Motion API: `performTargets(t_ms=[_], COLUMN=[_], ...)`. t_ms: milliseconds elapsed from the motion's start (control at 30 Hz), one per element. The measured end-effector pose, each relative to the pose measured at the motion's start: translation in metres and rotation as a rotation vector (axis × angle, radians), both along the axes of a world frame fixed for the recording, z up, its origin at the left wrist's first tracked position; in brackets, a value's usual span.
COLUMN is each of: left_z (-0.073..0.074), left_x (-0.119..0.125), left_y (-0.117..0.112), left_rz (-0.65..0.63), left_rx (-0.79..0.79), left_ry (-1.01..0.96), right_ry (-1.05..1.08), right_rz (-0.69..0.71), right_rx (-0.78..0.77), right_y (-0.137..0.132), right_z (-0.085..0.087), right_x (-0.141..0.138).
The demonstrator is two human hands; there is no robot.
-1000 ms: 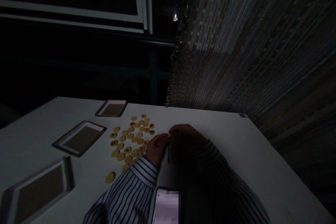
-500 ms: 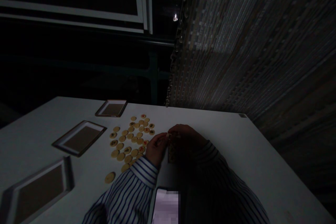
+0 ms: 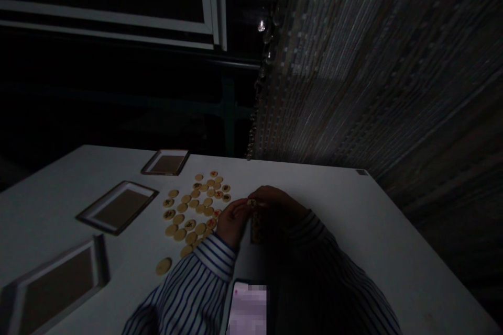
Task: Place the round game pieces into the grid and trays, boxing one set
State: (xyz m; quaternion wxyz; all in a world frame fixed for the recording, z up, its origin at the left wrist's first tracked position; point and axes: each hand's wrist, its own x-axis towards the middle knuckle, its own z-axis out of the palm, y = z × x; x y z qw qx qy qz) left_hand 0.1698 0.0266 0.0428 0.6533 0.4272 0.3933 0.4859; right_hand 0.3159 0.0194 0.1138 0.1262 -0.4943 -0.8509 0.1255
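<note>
My left hand (image 3: 232,222) and my right hand (image 3: 275,200) meet over the table, fingertips closed around one round Chinese chess piece (image 3: 252,202) with a dark mark on its face. Just below it, a small dark-edged box (image 3: 251,235) with several marked pieces is partly covered by my right hand and deep shadow. Left of my hands lie several loose wooden Chinese chess pieces (image 3: 195,203), many blank side up, others showing red or black characters. My left forearm hides some of them.
Three shallow trays or box lids stand on the left of the white table (image 3: 334,199): a far one (image 3: 168,162), a middle one (image 3: 121,207) and a near one (image 3: 58,288). A phone (image 3: 247,309) lies at the front. A bead curtain (image 3: 334,63) hangs behind, right.
The piece between my fingertips has turned slightly, and its marked face shows more plainly. My hands stay almost in place; the whole view has shifted a little.
</note>
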Motion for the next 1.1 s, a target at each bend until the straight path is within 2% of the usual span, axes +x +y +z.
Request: performTargets(t_ms=[133, 300, 467, 567, 700, 833, 967, 1100], left_z=[-0.002, 0.005, 0.011, 0.006, -0.008, -0.02, -0.02, -0.015], left_x=[0.001, 0.0, 0.0, 0.001, 0.003, 0.002, 0.001, 0.002], left_y=[0.001, -0.001, -0.003, -0.005, -0.005, -0.002, -0.002, -0.003], left_rz=[-0.004, 0.032, 0.055, 0.079, 0.066, 0.066, 0.09, 0.095], left_rx=[-0.017, -0.033, 0.058, 0.165, 0.294, 0.315, 0.344, 0.368], left_ry=[-0.035, 0.015, 0.136, 0.241, 0.361, 0.408, 0.412, 0.475], right_ry=[0.025, -0.015, -0.123, -0.197, -0.24, -0.266, -0.304, -0.315], right_rz=[-0.034, -0.122, -0.203, -0.212, -0.221, -0.219, -0.248, -0.265], right_rx=[0.033, 0.098, 0.039, -0.012, -0.054, -0.084, -0.121, -0.091], right_y=[-0.001, 0.001, 0.004, 0.006, 0.005, 0.003, 0.001, -0.002], right_z=[-0.004, -0.012, -0.018, -0.021, -0.02, -0.013, -0.008, -0.007], right_x=[0.003, 0.014, 0.024, 0.027, 0.025, 0.021, 0.017, 0.015])
